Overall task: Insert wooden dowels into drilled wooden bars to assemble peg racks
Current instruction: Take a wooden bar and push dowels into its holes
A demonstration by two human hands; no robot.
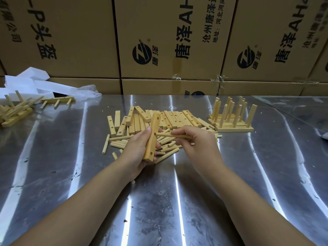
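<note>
My left hand (137, 150) grips a drilled wooden bar (152, 137), held nearly upright above the table with its holes facing right. My right hand (193, 139) pinches a wooden dowel (169, 135) that lies level, its left tip touching the bar's middle hole. Under both hands lies a scatter of loose dowels (122, 138). Behind them is a heap of drilled bars (170, 118).
Finished peg racks (232, 119) stand stacked at the right, pegs up. More racks (16, 110) lie at the far left beside white packaging (28, 82). The shiny metal table (159, 201) ends at a wall of cardboard boxes (170, 41).
</note>
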